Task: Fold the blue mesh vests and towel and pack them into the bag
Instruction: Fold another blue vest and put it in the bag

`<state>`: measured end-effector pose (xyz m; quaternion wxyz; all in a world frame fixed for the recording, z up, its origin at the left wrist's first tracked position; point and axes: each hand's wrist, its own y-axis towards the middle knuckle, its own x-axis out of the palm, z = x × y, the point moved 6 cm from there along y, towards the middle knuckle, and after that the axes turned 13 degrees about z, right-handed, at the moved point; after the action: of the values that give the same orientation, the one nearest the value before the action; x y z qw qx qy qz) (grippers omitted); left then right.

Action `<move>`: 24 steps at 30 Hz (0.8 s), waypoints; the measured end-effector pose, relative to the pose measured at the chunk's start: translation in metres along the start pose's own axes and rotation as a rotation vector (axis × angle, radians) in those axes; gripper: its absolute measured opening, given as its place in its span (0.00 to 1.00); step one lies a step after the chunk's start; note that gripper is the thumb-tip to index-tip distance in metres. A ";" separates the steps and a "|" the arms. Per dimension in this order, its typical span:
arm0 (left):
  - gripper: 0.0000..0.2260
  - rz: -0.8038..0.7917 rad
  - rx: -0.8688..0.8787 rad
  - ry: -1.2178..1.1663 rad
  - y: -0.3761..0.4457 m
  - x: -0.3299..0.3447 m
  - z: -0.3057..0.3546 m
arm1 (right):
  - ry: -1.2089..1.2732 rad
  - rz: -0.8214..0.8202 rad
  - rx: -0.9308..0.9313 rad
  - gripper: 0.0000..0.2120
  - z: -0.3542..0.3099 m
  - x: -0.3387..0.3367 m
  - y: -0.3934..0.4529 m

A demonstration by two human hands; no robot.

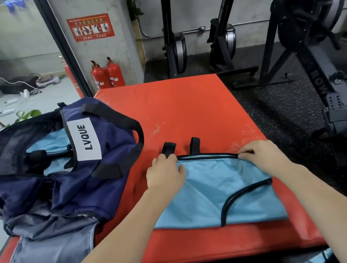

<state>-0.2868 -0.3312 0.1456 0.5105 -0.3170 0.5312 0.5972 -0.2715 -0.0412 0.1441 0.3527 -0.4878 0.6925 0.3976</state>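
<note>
- gym machines stand at the back, and a big red mat [187, 112] lies in front like a table.
- one blue mesh vest [215, 193] lies flat on the mat so it can be folded neatly.
- the left hand [165, 173] grips the top left corner of the vest, by two black straps [170, 147].
- the right hand [260, 154] pinches the top edge, fingers curled on the black trim.
- i think both hands hold the top edge to keep the fold straight.
- one dark blue bag [90, 161] sits open to the left, near the vest, ready for packing.
- more light blue cloth [47, 142] is already inside; i cannot tell how many pieces.
- two red fire extinguishers [107, 74] stand by the wall.
</note>
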 end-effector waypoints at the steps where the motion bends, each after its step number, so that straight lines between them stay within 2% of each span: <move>1: 0.15 -0.018 0.015 0.004 0.002 0.005 0.002 | -0.007 -0.017 0.008 0.02 0.002 -0.003 -0.002; 5: 0.23 -0.071 0.074 0.012 0.019 0.023 0.019 | -0.026 -0.181 -0.012 0.10 0.002 -0.014 -0.015; 8: 0.30 -0.170 0.111 0.017 0.030 0.040 0.047 | -0.024 -0.302 -0.037 0.07 -0.006 -0.017 -0.035; 11: 0.29 -0.237 0.215 0.018 0.034 0.055 0.084 | 0.064 -0.448 -0.045 0.10 -0.017 -0.014 -0.058; 13: 0.27 -0.269 0.286 -0.001 0.032 0.060 0.107 | 0.120 -0.491 -0.040 0.11 -0.021 -0.014 -0.069; 19: 0.23 -0.245 0.343 -0.019 0.016 0.044 0.119 | 0.093 -0.378 -0.116 0.13 -0.019 -0.026 -0.080; 24: 0.20 -0.175 0.343 -0.204 -0.021 0.005 0.082 | 0.188 -0.224 -0.199 0.06 -0.031 -0.041 -0.094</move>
<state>-0.2547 -0.2532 0.1533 0.6579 -0.2084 0.5411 0.4805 -0.1736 -0.0723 0.1746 0.2783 -0.6296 0.6209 0.3750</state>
